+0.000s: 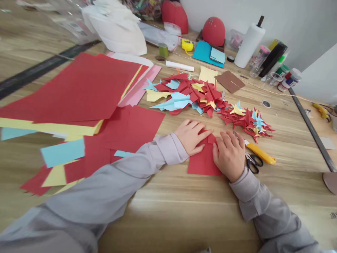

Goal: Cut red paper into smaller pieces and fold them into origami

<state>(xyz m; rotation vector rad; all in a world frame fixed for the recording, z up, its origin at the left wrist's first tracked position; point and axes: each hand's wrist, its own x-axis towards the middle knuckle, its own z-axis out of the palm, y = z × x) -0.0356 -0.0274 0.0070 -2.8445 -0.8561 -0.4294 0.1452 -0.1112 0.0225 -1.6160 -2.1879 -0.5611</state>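
Observation:
A red paper sheet (204, 163) lies on the wooden table between my hands, with a folded flap near its top. My left hand (192, 136) rests flat on the sheet's upper left part, fingers spread. On its right side lies my right hand (231, 154), fingers bent and close together, fingertips near the top right edge; whether they pinch the paper is hidden. Just right of that hand are black-handled scissors (254, 162) and a yellow cutter (262, 153). Beyond my hands lies a pile of folded red, blue and yellow paper shapes (205, 95).
Large red sheets (76, 88) and coloured paper scraps (63, 153) cover the left. Along the back stand a white roll (249, 45), a red dome (213, 31), a yellow tape measure (186, 45) and several bottles (289, 80). A brown paper square (230, 81) lies behind the pile.

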